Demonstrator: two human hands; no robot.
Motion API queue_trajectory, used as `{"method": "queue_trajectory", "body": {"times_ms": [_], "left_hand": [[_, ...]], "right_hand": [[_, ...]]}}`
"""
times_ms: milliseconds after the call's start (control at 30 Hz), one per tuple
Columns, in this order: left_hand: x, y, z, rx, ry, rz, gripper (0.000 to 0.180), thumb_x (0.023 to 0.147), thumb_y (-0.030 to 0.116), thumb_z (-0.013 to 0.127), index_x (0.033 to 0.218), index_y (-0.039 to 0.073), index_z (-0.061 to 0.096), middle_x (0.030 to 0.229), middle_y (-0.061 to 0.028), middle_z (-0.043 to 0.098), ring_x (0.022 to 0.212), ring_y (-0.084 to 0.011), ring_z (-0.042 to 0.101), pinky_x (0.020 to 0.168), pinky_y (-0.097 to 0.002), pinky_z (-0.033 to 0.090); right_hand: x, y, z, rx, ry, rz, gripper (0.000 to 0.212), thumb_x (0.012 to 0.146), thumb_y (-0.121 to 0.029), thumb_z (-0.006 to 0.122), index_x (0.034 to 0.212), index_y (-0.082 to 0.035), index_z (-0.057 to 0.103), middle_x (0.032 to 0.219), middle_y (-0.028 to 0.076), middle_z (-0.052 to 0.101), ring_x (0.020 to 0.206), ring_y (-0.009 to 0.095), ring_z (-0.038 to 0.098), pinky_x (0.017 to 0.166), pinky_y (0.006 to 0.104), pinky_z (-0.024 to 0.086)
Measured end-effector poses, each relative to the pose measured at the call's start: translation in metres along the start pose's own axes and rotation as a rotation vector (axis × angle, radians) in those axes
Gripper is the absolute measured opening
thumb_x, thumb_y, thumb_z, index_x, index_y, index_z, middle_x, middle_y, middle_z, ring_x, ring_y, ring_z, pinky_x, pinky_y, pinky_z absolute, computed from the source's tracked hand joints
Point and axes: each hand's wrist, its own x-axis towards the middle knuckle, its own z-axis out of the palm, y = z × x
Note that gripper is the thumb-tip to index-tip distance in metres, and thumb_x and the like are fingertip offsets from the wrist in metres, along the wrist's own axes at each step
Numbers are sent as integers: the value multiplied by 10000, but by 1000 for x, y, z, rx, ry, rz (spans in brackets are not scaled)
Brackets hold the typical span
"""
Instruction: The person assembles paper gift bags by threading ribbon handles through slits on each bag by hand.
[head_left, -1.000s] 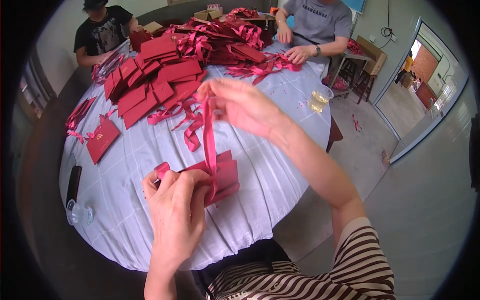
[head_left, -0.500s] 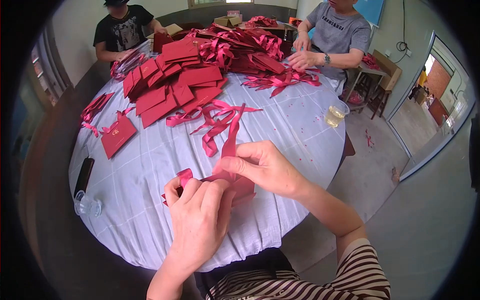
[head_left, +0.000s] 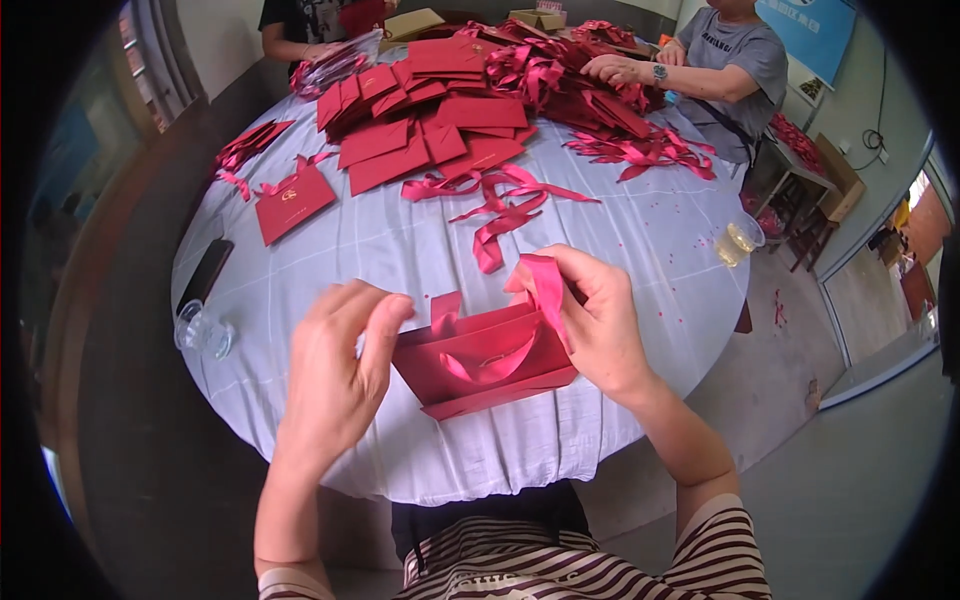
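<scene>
A small dark red paper gift bag (head_left: pixel 425 377) stands partly opened in front of me, near the table's front edge. Across its front hangs a pink ribbon handle (head_left: pixel 487 371), and another bit of ribbon sticks up at the back left. My right hand (head_left: pixel 607 325) is at the bag's right top corner, its fingers closed on a pink ribbon (head_left: pixel 545 288) that drapes over them. Just off the bag's left side is my left hand (head_left: pixel 335 365), slightly blurred, with nothing in it and its thumb apart from its bent fingers.
Loose pink ribbons (head_left: pixel 492 215) lie beyond the bag, before a heap of red bags (head_left: pixel 430 105). One bag (head_left: pixel 297 205) lies at left, near a black phone (head_left: pixel 206 272) and a clear plastic cup (head_left: pixel 203 332). A cup of yellowish liquid (head_left: pixel 737 243) stands at right. Two people work across the table.
My left hand has let go of the bag and moved left. My right hand has come down and right with the ribbon. The bag's front now shows, and my view has shifted.
</scene>
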Motion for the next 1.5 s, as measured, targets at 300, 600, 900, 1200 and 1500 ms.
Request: {"method": "queue_trajectory", "body": {"times_ms": [300, 600, 900, 1200, 1500], "left_hand": [[18, -5, 13, -796, -416, -360, 244, 949, 179, 557, 948, -40, 665, 812, -27, 671, 742, -47, 582, 685, -209, 472], [7, -21, 59, -724, -75, -424, 230, 969, 200, 522, 872, 3, 590, 700, 21, 556, 649, -21, 485, 593, -185, 389], [2, -46, 85, -696, -92, -534, 237, 967, 194, 517, 859, -2, 596, 699, 23, 539, 631, -34, 461, 585, -190, 374], [-8, -61, 96, -768, -110, -643, 198, 960, 171, 515, 946, -6, 602, 733, 13, 560, 643, -40, 478, 593, -198, 390], [10, -72, 57, -1127, -322, -747, 305, 909, 135, 565, 1196, 35, 539, 980, -123, 681, 781, -182, 673, 764, -303, 539]], "right_hand": [[9, 7, 11, -98, 78, -84, 113, 908, -27, 543, 927, 61, 612, 704, 93, 634, 630, 96, 562, 579, 253, 449], [9, 27, 22, -242, 147, 1, 200, 954, -126, 531, 921, 52, 618, 737, 22, 608, 686, 54, 516, 607, 230, 434], [15, 73, 20, -102, 158, 283, 341, 969, -263, 509, 814, 22, 614, 719, 13, 591, 651, 58, 497, 598, 235, 426], [17, 101, 19, 340, 36, 572, 348, 966, -308, 515, 791, -19, 600, 711, 15, 574, 643, 72, 521, 592, 232, 437], [11, 80, 26, -29, -107, 288, 283, 985, -248, 483, 952, -12, 635, 710, -29, 533, 666, 34, 497, 599, 207, 422]]}}
